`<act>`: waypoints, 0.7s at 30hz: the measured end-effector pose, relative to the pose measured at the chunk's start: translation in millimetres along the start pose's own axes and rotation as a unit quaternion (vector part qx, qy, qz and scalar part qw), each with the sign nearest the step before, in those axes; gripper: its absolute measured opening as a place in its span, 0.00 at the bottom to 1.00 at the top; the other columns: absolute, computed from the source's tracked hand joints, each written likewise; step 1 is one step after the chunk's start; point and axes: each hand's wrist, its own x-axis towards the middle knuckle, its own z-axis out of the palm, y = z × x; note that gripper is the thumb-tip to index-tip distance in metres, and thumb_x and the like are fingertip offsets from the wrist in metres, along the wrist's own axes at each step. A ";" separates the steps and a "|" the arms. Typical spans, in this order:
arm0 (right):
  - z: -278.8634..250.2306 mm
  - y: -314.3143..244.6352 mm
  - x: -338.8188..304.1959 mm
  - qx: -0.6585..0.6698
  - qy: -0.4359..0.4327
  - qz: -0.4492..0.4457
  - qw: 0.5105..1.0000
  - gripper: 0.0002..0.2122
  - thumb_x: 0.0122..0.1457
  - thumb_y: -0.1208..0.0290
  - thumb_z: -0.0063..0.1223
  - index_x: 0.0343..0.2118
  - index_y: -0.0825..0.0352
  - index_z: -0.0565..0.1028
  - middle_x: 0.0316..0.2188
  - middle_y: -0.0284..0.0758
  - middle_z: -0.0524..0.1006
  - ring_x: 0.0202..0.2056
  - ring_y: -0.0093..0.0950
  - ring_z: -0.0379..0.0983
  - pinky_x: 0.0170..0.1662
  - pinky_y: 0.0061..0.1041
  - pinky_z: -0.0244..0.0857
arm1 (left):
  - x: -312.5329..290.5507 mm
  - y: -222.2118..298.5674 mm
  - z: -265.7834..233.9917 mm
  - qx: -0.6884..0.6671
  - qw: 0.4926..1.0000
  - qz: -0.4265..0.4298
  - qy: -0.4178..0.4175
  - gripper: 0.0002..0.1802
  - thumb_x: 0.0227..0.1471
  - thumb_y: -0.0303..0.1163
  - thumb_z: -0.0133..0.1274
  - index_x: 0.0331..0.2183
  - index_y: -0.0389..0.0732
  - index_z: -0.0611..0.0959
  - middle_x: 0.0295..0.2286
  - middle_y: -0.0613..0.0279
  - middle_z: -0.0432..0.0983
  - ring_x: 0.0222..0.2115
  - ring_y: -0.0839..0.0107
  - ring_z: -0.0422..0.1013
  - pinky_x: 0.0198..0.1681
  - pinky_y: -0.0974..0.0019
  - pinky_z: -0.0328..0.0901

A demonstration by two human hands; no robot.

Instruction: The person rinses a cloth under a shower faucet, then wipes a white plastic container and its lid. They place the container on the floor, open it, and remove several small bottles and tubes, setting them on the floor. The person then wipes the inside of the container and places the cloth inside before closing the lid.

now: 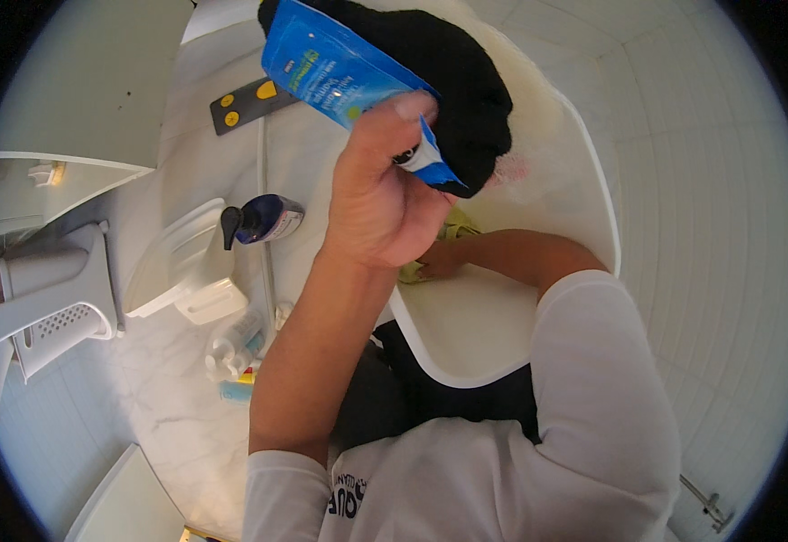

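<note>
My left hand [385, 181], raised over the white bathtub [466, 348], is closed around a blue sachet [331, 68] whose lower end is torn or folded. Directly behind the sachet is a soft-looking black thing [475, 99], perhaps cloth; I cannot tell whether the same fingers grip it. Lower down, my right hand [439, 262] reaches into the tub and lies on a yellow-green cloth [457, 224]. Its fingers are partly hidden behind my left wrist.
Pale foam and a pinkish patch show inside the tub. Left of it are a dark pump bottle [267, 219], a white plastic container [181, 257], a clear bottle [234, 343] and a grey board with yellow marks [247, 107]. A white stool [60, 289] stands far left, below a cabinet [78, 81].
</note>
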 end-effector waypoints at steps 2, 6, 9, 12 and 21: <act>5.2 4.8 6.4 0.044 0.041 0.013 0.998 0.19 0.53 0.57 0.38 0.38 0.69 0.70 0.30 0.43 0.73 0.36 0.37 0.68 0.41 0.30 0.61 | 1.5 -5.7 5.4 0.012 1.000 -0.008 0.025 0.27 0.42 0.45 0.48 0.45 0.46 0.68 0.44 0.62 0.66 0.47 0.62 0.60 0.49 0.40 0.52; 4.7 3.8 17.8 0.181 0.035 0.002 0.983 0.17 0.52 0.59 0.39 0.37 0.68 0.70 0.29 0.41 0.72 0.34 0.33 0.68 0.38 0.29 0.62 | 3.4 -6.9 -1.3 0.013 0.999 -0.025 -0.039 0.28 0.41 0.45 0.48 0.45 0.46 0.68 0.44 0.62 0.66 0.47 0.62 0.60 0.50 0.42 0.51; -0.3 -6.4 9.5 0.288 0.008 -0.007 0.957 0.15 0.52 0.61 0.40 0.36 0.68 0.71 0.29 0.38 0.72 0.32 0.30 0.68 0.36 0.29 0.62 | 3.9 -6.0 18.2 -0.021 0.999 -0.027 -0.042 0.16 0.41 0.36 0.49 0.36 0.42 0.72 0.35 0.62 0.71 0.38 0.66 0.67 0.44 0.51 0.60; -15.7 -27.5 -20.5 0.373 -0.038 -0.002 0.927 0.14 0.51 0.63 0.41 0.35 0.67 0.71 0.28 0.36 0.72 0.31 0.28 0.68 0.33 0.28 0.63 | 2.0 -8.2 26.0 -0.060 0.997 -0.030 -0.033 0.12 0.41 0.32 0.49 0.32 0.41 0.75 0.32 0.62 0.74 0.35 0.67 0.70 0.44 0.50 0.61; -79.8 -106.3 -173.6 0.477 -0.190 0.009 0.858 0.06 0.48 0.70 0.44 0.26 0.66 0.70 0.24 0.32 0.71 0.27 0.22 0.65 0.27 0.25 0.60 | 0.3 -12.0 24.3 -0.057 0.998 -0.022 -0.001 0.14 0.40 0.34 0.50 0.34 0.43 0.74 0.33 0.63 0.73 0.36 0.64 0.69 0.45 0.42 0.58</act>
